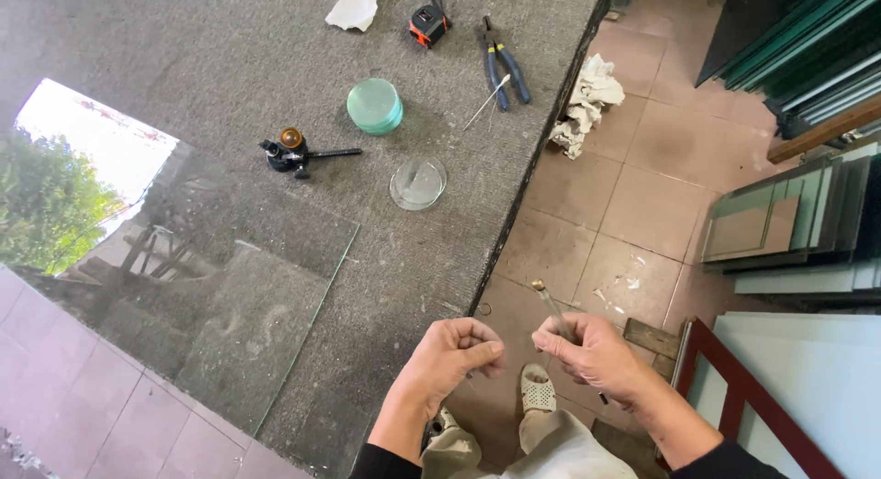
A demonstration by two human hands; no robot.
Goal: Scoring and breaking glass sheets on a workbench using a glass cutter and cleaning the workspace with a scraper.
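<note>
My right hand (595, 350) grips a slim glass cutter (551, 305) with a brass tip pointing up, held over the tiled floor just past the table's edge. My left hand (452, 352) is loosely curled beside it, fingertips pinched together; whether anything sits between them I cannot tell. A large glass sheet (229, 286) lies on the grey felt table (440, 222) to the left, reflecting sky and trees. Beyond it rest a stack of round green glass discs (374, 105), a single clear glass disc (418, 183) and a black circle cutter with a brass knob (292, 151).
At the table's far end lie blue-handled pliers (503, 64), a tape measure (428, 24), a cotton swab (486, 103) and a white rag (353, 7). Another rag (584, 101) hangs over the edge. Glass sheets (789, 213) lean at the right, beside a red-framed white panel (808, 387).
</note>
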